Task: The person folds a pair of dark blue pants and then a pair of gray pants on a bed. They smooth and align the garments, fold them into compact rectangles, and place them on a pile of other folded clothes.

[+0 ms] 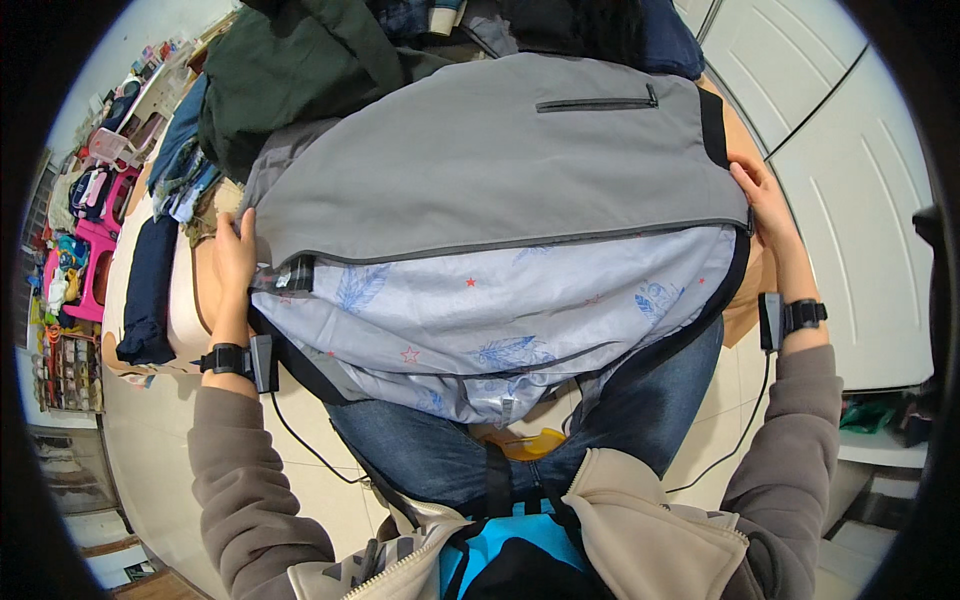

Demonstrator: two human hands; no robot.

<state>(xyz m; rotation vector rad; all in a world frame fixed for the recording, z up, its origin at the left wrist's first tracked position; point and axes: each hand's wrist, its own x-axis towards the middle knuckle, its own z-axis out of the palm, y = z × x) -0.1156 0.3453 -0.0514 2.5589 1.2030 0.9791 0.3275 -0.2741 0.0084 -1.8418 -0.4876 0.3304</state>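
gray garment [480, 170] lies spread across the peach surface [198, 285] and jeans-clad legs [655, 400], its pale patterned lining [450, 310] showing nearest the body; left hand [236, 250] grasps its left edge, right hand [763, 200] its right; beyond lies dark green clothing [290, 85].

The jacket [480, 165] I hold is plain grey with a black zip [597, 104], its pale grey-lilac lining [430, 315] printed with blue feathers [508, 352] and red stars [471, 283], with dark green cloth [290, 85] beyond the jacket and blue jeans [645, 410] nearer me.
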